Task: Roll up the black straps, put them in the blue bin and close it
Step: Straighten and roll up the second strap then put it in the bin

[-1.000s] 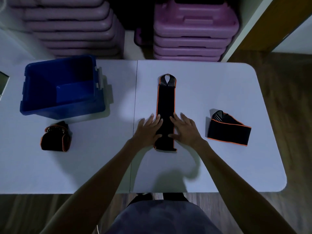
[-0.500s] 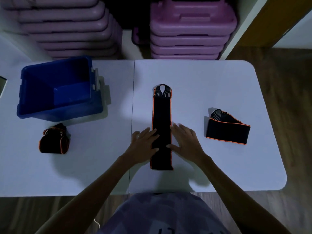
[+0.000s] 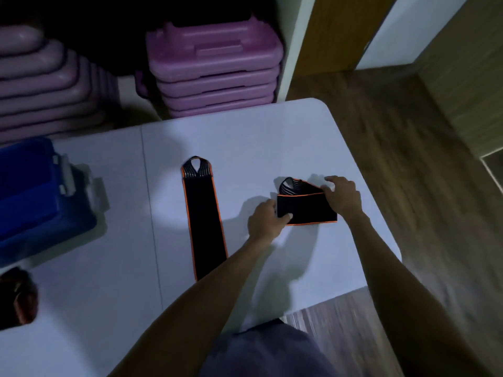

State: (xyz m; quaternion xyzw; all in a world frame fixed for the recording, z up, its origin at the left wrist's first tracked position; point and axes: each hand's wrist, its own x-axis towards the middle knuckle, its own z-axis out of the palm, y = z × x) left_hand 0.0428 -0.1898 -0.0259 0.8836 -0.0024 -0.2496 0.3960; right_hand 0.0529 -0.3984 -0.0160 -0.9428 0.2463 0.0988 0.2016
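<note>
Straps number three on the white table (image 3: 245, 137). Your left hand (image 3: 265, 220) pinches the near-left corner of the folded strap (image 3: 306, 206), thumb on top, and your right hand (image 3: 343, 195) grips its far-right edge with fingers curled over. One flat strap (image 3: 204, 219) lies stretched out just left of your left forearm, loop end away from you, touched by neither hand. One rolled strap (image 3: 20, 297) sits blurred at the left edge, near the one blue bin (image 3: 30, 197), which stands on the table's left side. Two stacks of purple cases (image 3: 215, 69) rise behind the table.
</note>
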